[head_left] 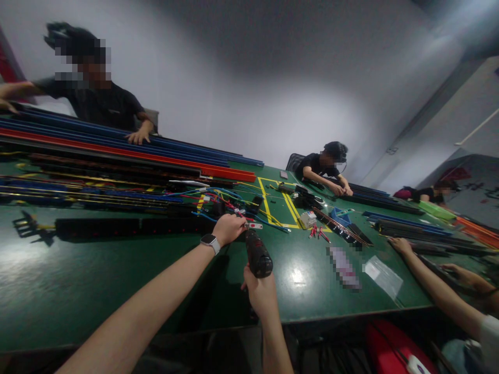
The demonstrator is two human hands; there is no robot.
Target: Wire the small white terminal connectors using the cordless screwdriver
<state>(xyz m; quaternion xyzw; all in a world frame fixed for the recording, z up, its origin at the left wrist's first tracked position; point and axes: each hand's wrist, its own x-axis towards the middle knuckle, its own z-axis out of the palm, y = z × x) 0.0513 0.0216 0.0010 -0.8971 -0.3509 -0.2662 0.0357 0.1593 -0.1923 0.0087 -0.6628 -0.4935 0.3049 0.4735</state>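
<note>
My right hand (260,292) is wrapped round the grip of a black cordless drill (259,255), which points away from me over the green table. At the drill's front end my left hand (229,230) is closed, its fingers hiding what they hold, if anything. A light watch (210,242) is on the left wrist. Just right of the left fingers lies a small white piece with a red mark (255,226). Blue, yellow and red wires (234,196) spread behind the hand. A long black rail (132,228) lies left of it.
Blue and orange rails (163,158) lie behind the wires. To the right are a white terminal block (309,219), red-handled pliers (320,234), a blue bin (341,215) and a plastic bag (383,278). Several co-workers sit around; one's arms (436,291) reach in at right.
</note>
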